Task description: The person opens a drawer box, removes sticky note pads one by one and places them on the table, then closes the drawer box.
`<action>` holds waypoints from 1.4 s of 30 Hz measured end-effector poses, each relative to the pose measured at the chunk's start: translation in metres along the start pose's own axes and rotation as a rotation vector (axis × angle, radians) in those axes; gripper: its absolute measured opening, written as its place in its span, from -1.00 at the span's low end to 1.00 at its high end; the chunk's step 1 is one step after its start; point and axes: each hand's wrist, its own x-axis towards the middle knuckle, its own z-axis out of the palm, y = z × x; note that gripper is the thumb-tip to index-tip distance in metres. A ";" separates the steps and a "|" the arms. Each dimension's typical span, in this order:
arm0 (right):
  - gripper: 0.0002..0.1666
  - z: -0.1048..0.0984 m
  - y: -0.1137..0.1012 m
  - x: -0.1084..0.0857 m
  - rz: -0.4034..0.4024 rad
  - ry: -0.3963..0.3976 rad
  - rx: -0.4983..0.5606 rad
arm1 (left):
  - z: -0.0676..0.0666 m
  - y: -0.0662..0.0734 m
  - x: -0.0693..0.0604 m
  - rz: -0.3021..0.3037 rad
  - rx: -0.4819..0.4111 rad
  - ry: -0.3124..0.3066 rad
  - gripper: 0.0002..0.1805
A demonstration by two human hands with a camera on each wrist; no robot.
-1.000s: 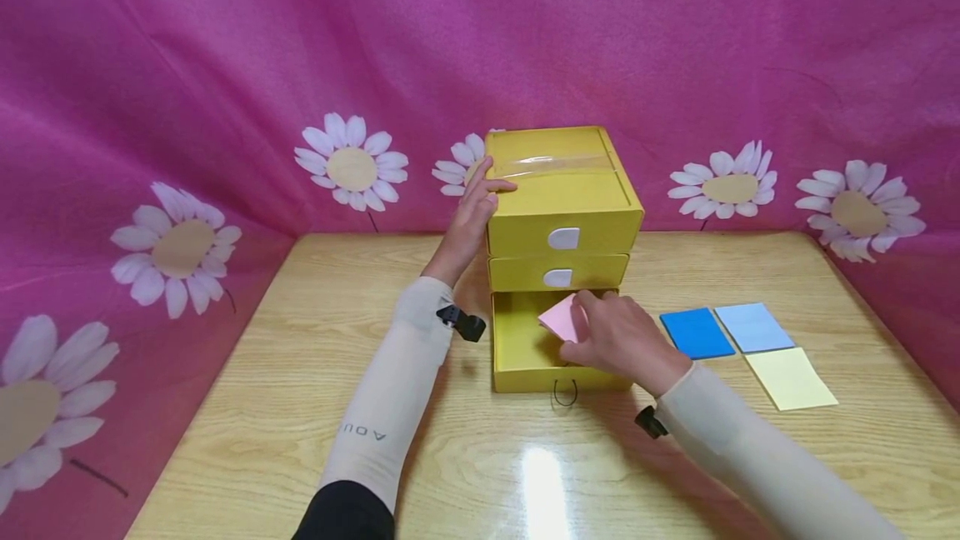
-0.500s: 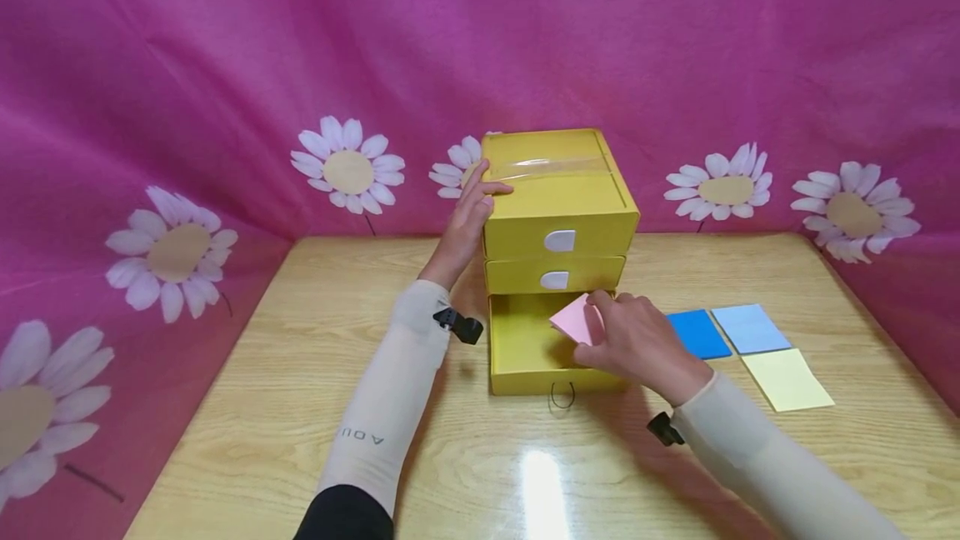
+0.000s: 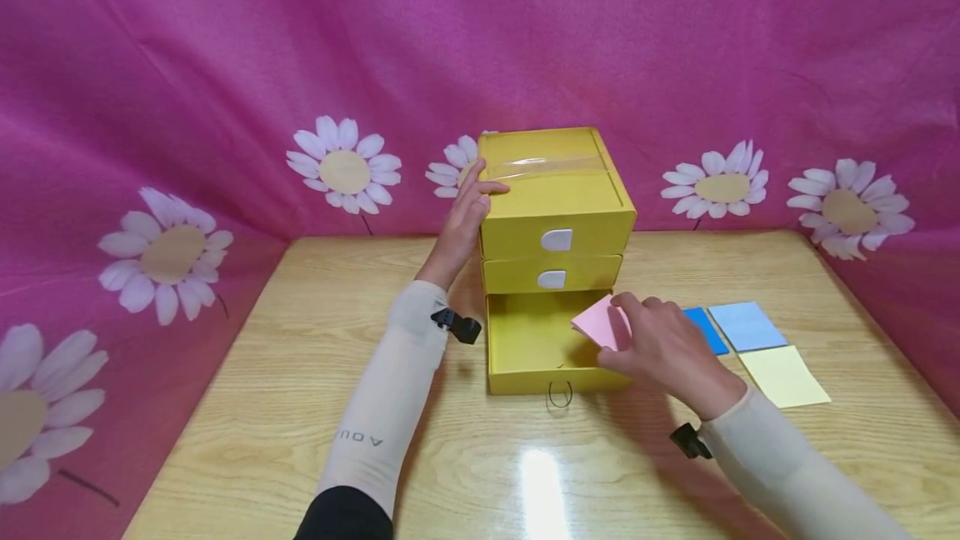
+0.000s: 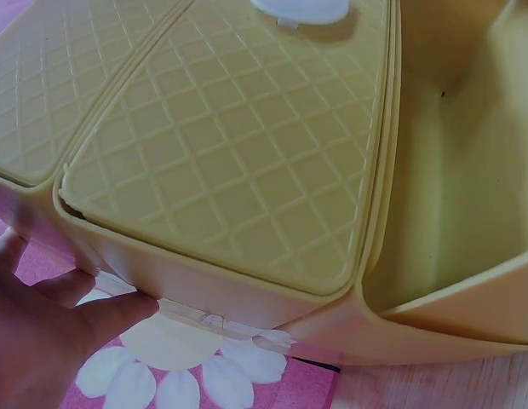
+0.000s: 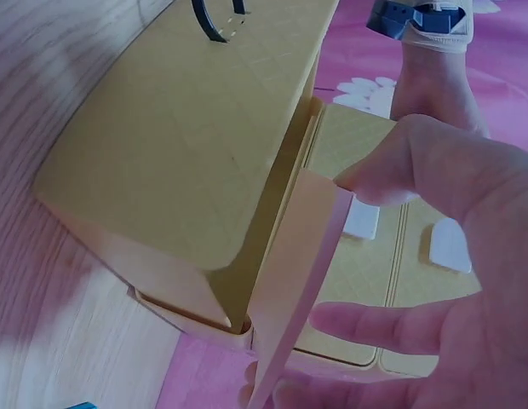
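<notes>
A yellow storage box with stacked drawers [image 3: 555, 202] stands on the table in the head view. Its bottom drawer [image 3: 517, 383] is pulled out; the two above are closed. My left hand [image 3: 459, 232] rests against the box's upper left side with extended fingers, which the left wrist view shows touching the side wall [image 4: 221, 294]. Between thumb and fingers, my right hand [image 3: 667, 350] pinches a pink sticky-note pad [image 3: 598, 323] above the drawer's right side. The right wrist view shows this pad [image 5: 302, 264] edge-on beside the open drawer.
To the right lie a dark blue pad [image 3: 707, 330], partly behind my right hand, a light blue pad [image 3: 748, 326] and a pale yellow pad [image 3: 784, 377]. A dark loop pull [image 3: 560, 397] hangs from the bottom drawer's front. Pink flowered cloth [image 3: 570, 40] borders the table.
My right hand has shifted right with the pink sticky-note pad, from over the drawer's middle toward its right side, covering more of the dark blue pad. The left hand stays against the box.
</notes>
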 end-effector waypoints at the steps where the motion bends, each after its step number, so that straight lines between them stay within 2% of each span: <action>1: -0.41 -0.001 0.001 -0.001 -0.004 0.006 -0.002 | 0.000 0.000 0.000 -0.001 0.002 0.000 -0.57; 5: -0.39 -0.002 0.004 -0.005 -0.003 0.016 0.001 | 0.000 0.001 0.000 -0.005 0.002 -0.001 -0.57; 12: -0.40 -0.005 0.013 -0.012 0.011 0.055 -0.001 | 0.001 0.001 0.000 0.028 -0.003 -0.015 -0.57; 23: -0.36 -0.007 0.035 -0.024 0.049 0.106 -0.006 | 0.001 0.002 0.000 0.015 -0.006 -0.015 -0.57; 30: -0.28 -0.008 0.046 -0.029 0.065 0.106 -0.001 | 0.000 0.003 0.000 -0.002 -0.011 -0.016 -0.56; 42: -0.39 -0.005 0.066 -0.038 0.063 0.098 -0.031 | 0.001 0.002 0.000 -0.010 -0.015 -0.011 -0.58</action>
